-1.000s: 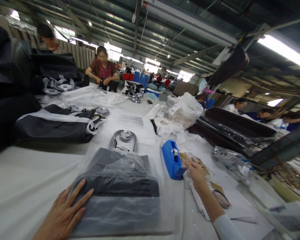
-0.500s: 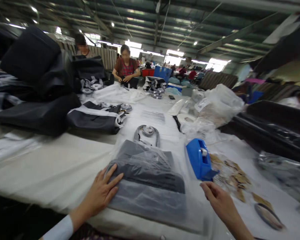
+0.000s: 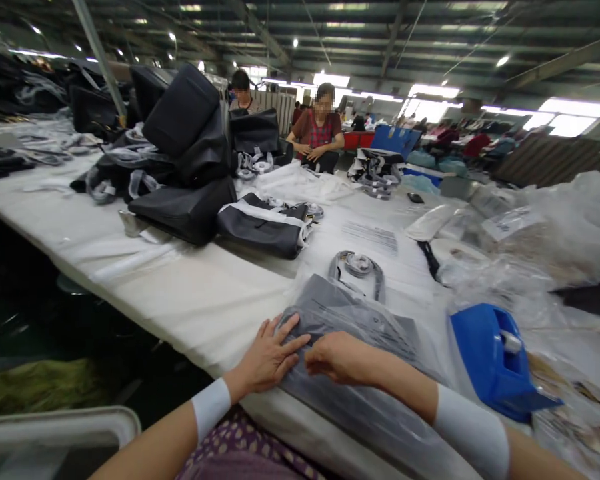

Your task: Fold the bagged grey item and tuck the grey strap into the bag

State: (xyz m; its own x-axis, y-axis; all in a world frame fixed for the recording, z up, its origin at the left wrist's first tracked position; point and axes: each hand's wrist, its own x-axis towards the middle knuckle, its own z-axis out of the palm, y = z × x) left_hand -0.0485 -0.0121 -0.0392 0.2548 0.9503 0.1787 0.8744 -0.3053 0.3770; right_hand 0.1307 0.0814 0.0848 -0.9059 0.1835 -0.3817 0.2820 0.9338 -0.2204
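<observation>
Two bare hands lie on a flat grey folded item sealed in a clear crinkled plastic bag (image 3: 350, 333) at the near edge of the worktop (image 3: 190, 293). The left hand (image 3: 270, 357) presses down with its fingers (image 3: 293, 330) spread flat and grips nothing; the right hand (image 3: 340, 357) sits just beside it, its fingers curled onto the film, though whether they pinch it cannot be told. Both wrists wear white cuffs. The bag's near corner reaches the worktop's edge, with dark floor below on the left.

Just right of the bag stands a blue plastic tape dispenser (image 3: 495, 360), blocky and smooth. Beyond the bag lies a looped grey strap (image 3: 357, 265), then a printed white sheet (image 3: 373, 235). A broad bare strip of white cloth-covered worktop opens to the left. Farther left, soft black bags with white-wrapped straps (image 3: 190, 167) are heaped; on the right, crumpled clear plastic bags (image 3: 555, 227) pile up.

At the far end a seated person in a red checked top (image 3: 319, 133) works, another person behind. Steel trusses and strip lights span the hall.
</observation>
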